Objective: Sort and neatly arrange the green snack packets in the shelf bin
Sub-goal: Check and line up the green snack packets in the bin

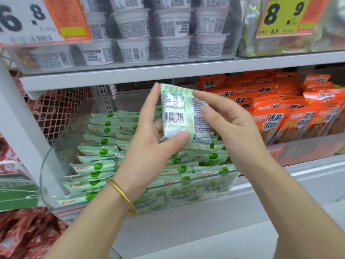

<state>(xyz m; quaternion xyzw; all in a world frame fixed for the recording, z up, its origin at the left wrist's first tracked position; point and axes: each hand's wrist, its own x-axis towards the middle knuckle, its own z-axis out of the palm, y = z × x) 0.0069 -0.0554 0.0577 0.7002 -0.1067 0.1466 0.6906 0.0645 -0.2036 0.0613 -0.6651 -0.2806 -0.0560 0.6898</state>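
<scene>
I hold one pale green snack packet (183, 116) upright above the bin, its back with barcode and text facing me. My left hand (153, 139) grips its left side, thumb pressed on the lower front and fingers behind. My right hand (229, 126) touches the packet's right edge with index finger and thumb. Below, the clear plastic shelf bin (56, 165) holds several green packets (97, 152) stacked in rows, fronts up; more stand against the front wall.
Orange snack packets (274, 118) fill the neighbouring bin on the right. White cups (134, 49) sit on the shelf above, with price tags (285, 15) hanging at both upper corners. Red packets (28, 232) lie at lower left. A wire mesh divider (56, 109) stands left of the bin.
</scene>
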